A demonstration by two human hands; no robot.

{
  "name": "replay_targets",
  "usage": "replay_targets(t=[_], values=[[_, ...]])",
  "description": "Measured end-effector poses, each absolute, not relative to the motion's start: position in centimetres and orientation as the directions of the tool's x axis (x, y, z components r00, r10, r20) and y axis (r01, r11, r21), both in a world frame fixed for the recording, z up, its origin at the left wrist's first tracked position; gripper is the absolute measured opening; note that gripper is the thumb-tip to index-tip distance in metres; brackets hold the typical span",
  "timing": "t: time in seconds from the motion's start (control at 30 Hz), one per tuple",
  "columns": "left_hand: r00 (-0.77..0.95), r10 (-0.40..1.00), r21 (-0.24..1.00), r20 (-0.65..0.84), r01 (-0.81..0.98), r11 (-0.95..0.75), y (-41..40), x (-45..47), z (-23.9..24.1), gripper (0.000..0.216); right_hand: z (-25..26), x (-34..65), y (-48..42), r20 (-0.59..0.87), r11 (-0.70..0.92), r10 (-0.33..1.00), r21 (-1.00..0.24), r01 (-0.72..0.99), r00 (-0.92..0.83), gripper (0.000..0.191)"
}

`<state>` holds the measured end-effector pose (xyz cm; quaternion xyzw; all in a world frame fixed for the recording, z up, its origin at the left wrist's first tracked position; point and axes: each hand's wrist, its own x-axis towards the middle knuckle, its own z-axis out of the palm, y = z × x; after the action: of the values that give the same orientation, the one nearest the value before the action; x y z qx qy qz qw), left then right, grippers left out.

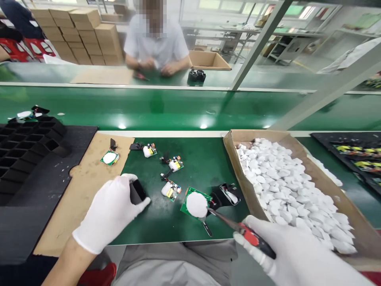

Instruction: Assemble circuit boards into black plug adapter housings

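My left hand (pixel 111 210), in a white glove, is closed around a black plastic case (pixel 137 192) above the front of the green table. My right hand (pixel 285 244), also gloved, grips long-nose pliers (pixel 251 234) with red and black handles. Their tip reaches the edge of a green circuit board (pixel 184 204) bearing a round white pad (pixel 197 205). To the board's right lies a black housing (pixel 228 196), apparently wired to it. A slim dark strip with pale lettering (pixel 207 229) sticks out below the board.
Several small circuit boards (pixel 171 190) lie mid-table, with another (pixel 109 158) on brown cardboard (pixel 86 174). At right stands a cardboard box (pixel 238 171) of white pads (pixel 285 182). Black cases (pixel 29 143) are stacked left. A person (pixel 157 43) sits across the green divider.
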<state>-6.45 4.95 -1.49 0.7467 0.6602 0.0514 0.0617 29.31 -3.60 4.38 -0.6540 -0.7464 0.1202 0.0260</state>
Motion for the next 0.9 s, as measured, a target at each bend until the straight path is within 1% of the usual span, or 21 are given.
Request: replay_targets(t=[0.07, 0.13, 0.17, 0.2, 0.23, 0.27, 0.33, 0.47, 0.53, 0.63, 0.7, 0.83, 0.9], values=[[0.122, 0.992, 0.093, 0.010, 0.988, -0.123, 6.2, -6.8, -2.7, 0.051, 3.8, 27.1, -3.6, -0.206, 0.121, 0.965, -0.212, 0.970, -0.165, 0.012], [0.119, 0.992, 0.080, 0.038, 0.989, -0.121, 7.3, -7.6, -3.8, 0.051, 2.6, 24.9, -3.6, -0.296, 0.072, 0.946, -0.217, 0.974, -0.135, 0.008], [0.101, 0.993, 0.108, 0.055, 0.988, -0.107, 7.7, -8.0, -4.3, 0.052, 1.8, 23.7, -3.6, -0.342, 0.051, 0.931, -0.217, 0.975, -0.125, 0.006], [0.078, 0.994, 0.150, 0.072, 0.985, -0.088, 8.0, -8.3, -4.8, 0.054, 1.1, 22.5, -3.4, -0.369, 0.043, 0.922, -0.207, 0.977, -0.118, 0.009], [0.053, 0.995, 0.195, 0.088, 0.978, -0.070, 8.2, -8.6, -5.3, 0.056, 0.3, 21.2, -3.2, -0.380, 0.040, 0.919, -0.179, 0.983, -0.106, 0.012], [0.033, 0.994, 0.235, 0.105, 0.970, -0.057, 8.3, -8.9, -5.8, 0.057, -0.3, 20.0, -2.9, -0.392, 0.049, 0.914, -0.155, 0.987, -0.107, 0.010], [-0.004, 0.990, 0.285, 0.138, 0.958, -0.036, 8.4, -9.2, -6.7, 0.059, -1.2, 17.8, -2.1, -0.365, 0.099, 0.922, -0.108, 0.989, -0.132, 0.008], [-0.075, 0.978, 0.352, 0.194, 0.936, 0.003, 8.5, -9.7, -7.9, 0.060, -1.5, 15.6, -0.5, -0.245, 0.279, 0.930, -0.012, 0.960, -0.274, 0.016], [-0.103, 0.973, 0.381, 0.206, 0.924, 0.017, 8.6, -9.9, -8.1, 0.062, -1.1, 15.5, -0.2, -0.259, 0.303, 0.919, -0.025, 0.953, -0.299, 0.016], [-0.118, 0.972, 0.411, 0.201, 0.911, 0.025, 8.5, -9.9, -7.9, 0.061, -0.1, 15.9, 0.0, -0.289, 0.276, 0.910, -0.111, 0.955, -0.297, 0.007], [-0.107, 0.976, 0.421, 0.188, 0.907, 0.018, 8.4, -9.8, -7.8, 0.059, 0.7, 16.2, 0.1, -0.301, 0.277, 0.903, -0.139, 0.951, -0.307, 0.005], [-0.108, 0.975, 0.437, 0.192, 0.899, 0.013, 8.3, -9.5, -7.7, 0.066, 1.7, 17.0, 0.4, -0.395, 0.212, 0.884, -0.135, 0.968, -0.249, 0.010], [-0.129, 0.965, 0.464, 0.230, 0.886, 0.007, 8.1, -9.4, -7.1, 0.070, 1.9, 18.2, -0.1, -0.399, 0.165, 0.893, -0.141, 0.976, -0.208, 0.016]])
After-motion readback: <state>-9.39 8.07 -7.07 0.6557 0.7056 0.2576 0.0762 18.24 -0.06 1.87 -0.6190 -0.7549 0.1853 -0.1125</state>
